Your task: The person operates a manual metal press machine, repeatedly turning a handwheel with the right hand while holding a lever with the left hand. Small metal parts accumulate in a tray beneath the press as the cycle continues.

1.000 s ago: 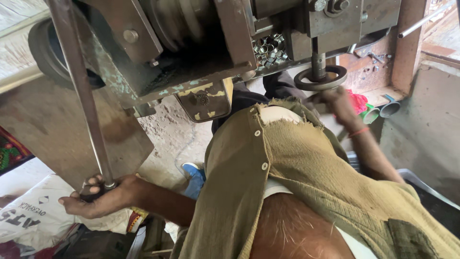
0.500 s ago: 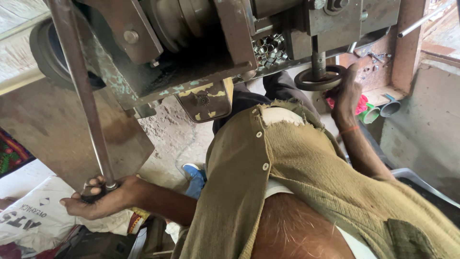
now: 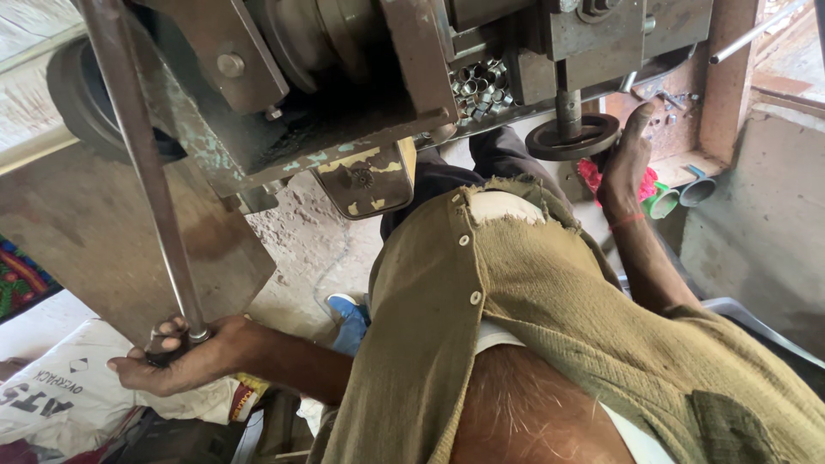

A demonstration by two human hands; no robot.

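My left hand (image 3: 176, 357) is shut around the lower end of a long steel lever rod (image 3: 146, 172), which slants up to a heavy worn metal press machine (image 3: 344, 94). My right hand (image 3: 623, 163) reaches up to the right rim of a round black metal disc (image 3: 571, 136) on a vertical shaft under the machine. Its fingers are stretched out against the rim with nothing in them. A red cloth (image 3: 591, 176) lies just below that hand. My olive button shirt (image 3: 533, 309) fills the middle.
Several small metal rings (image 3: 477, 86) are heaped in the machine above the disc. A green cup (image 3: 662, 204) and a grey cup (image 3: 698, 191) lie at the right. A blue shoe (image 3: 351, 320), a white printed sack (image 3: 60, 395) and a tilted steel plate (image 3: 103, 249) are lower left.
My right hand has risen from beside the red cloth to the disc's right rim. My left hand stays on the lever rod in the same place.
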